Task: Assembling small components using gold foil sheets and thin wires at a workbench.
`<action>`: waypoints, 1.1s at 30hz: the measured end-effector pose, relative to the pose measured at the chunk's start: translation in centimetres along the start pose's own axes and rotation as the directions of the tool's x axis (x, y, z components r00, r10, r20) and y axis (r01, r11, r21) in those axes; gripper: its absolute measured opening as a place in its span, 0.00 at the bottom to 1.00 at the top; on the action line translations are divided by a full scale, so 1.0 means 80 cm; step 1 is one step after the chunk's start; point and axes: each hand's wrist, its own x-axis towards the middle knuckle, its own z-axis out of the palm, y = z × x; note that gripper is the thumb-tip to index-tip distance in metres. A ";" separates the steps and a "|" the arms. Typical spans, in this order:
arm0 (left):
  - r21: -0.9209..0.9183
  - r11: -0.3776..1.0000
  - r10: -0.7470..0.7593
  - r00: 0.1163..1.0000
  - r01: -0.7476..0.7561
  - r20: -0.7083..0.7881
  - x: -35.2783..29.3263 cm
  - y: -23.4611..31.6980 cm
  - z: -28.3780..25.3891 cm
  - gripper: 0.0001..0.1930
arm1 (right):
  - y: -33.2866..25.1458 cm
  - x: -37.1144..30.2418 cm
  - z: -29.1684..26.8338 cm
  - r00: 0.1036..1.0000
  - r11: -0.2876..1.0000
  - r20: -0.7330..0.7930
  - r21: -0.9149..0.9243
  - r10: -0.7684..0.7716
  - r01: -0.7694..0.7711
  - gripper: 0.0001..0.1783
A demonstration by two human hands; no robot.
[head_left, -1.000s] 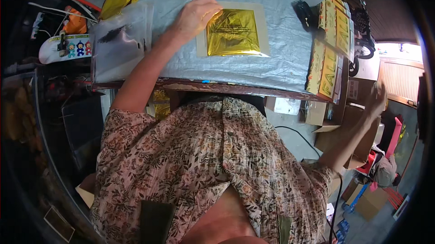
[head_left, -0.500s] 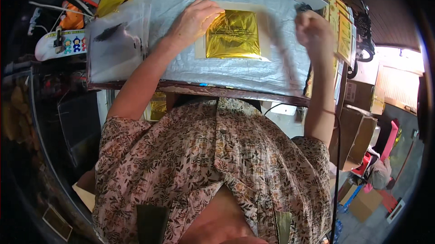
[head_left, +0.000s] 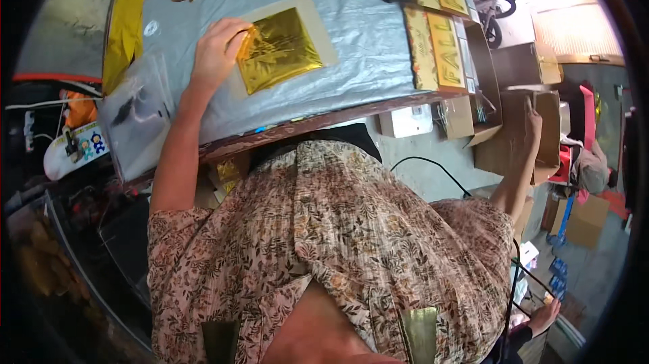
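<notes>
grip at left (head_left: 220, 52) pinches gold packet (head_left: 278, 50); right grip (head_left: 533, 126), closure unclear, swung toward carton (head_left: 503, 139).

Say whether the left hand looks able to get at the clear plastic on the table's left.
Probably yes: the clear plastic lies close beside the left forearm, nothing visible covering it, though the left hand is at the gold packet's edge.

The brown-edged table (head_left: 324, 119), spread with a crinkled silver-grey sheet (head_left: 368, 60), bears a flat beige square board (head_left: 320, 31), clear plastic sleeves (head_left: 138, 124) and yellow printed boxes (head_left: 443, 50) (along the right).
</notes>
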 end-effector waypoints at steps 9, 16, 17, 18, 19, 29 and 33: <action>0.035 0.999 0.031 1.000 -0.031 0.006 -0.003 -0.010 0.007 0.09 | -0.310 0.129 -0.109 0.738 0.772 -0.425 0.602 0.525 -0.203 0.20; -0.004 0.994 0.109 0.994 -0.109 -0.011 -0.002 -0.012 0.010 0.10 | -0.643 0.268 -0.034 0.934 0.804 -0.279 0.489 -0.224 0.339 0.17; -0.018 0.995 0.098 0.995 -0.098 -0.021 -0.003 -0.014 0.012 0.09 | -0.677 0.278 -0.017 0.903 0.719 -0.263 0.547 -0.339 0.429 0.15; -0.016 0.996 0.087 0.996 -0.087 -0.027 -0.003 -0.016 0.014 0.09 | -0.702 0.288 -0.002 0.907 0.736 -0.114 0.547 -0.406 0.399 0.13; -0.008 0.996 0.083 0.996 -0.083 -0.027 -0.005 -0.017 0.015 0.09 | -0.726 0.296 0.019 0.872 0.678 -0.217 0.557 -0.438 0.480 0.13; -0.038 0.998 0.042 0.998 -0.044 -0.055 -0.003 -0.023 0.004 0.07 | -0.771 0.340 0.079 0.865 0.652 -0.337 0.567 -0.373 0.503 0.06; -0.073 0.997 -0.041 0.995 0.035 -0.086 0.002 -0.052 -0.004 0.06 | -0.761 0.343 0.079 0.869 0.662 -0.335 0.563 -0.364 0.494 0.06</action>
